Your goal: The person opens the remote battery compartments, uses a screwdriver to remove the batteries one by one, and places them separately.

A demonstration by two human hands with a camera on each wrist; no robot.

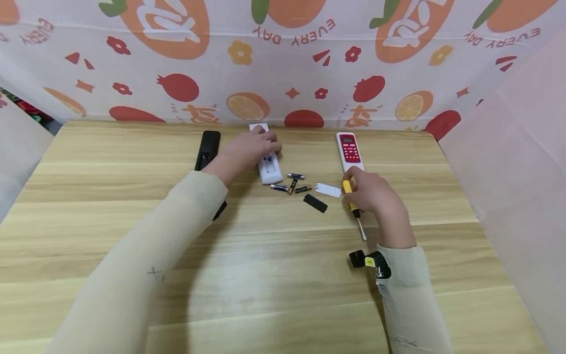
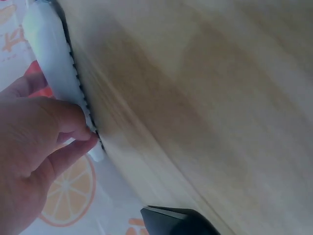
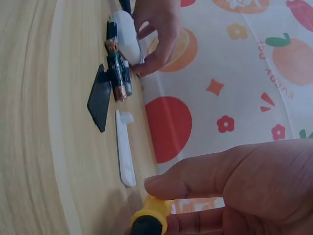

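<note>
A white remote control (image 1: 270,173) lies with its open battery bay facing up near the back of the table. My left hand (image 1: 248,150) holds it by its sides at the upper part; in the left wrist view, thumb and fingers meet the edge of the white remote (image 2: 56,54). My right hand (image 1: 376,194) pinches a screwdriver by its yellow handle (image 1: 352,204), tip toward me. Just beyond that hand lies a white remote with a red keypad (image 1: 351,147). Several batteries (image 1: 303,189), a white battery cover (image 1: 328,190) and a black cover (image 1: 315,203) lie between the hands.
A black remote control (image 1: 209,146) lies left of the white one, partly hidden by my left forearm. Behind the table's back edge hangs a fruit-print cloth (image 1: 283,64). A small black device (image 1: 371,260) is strapped at my right wrist.
</note>
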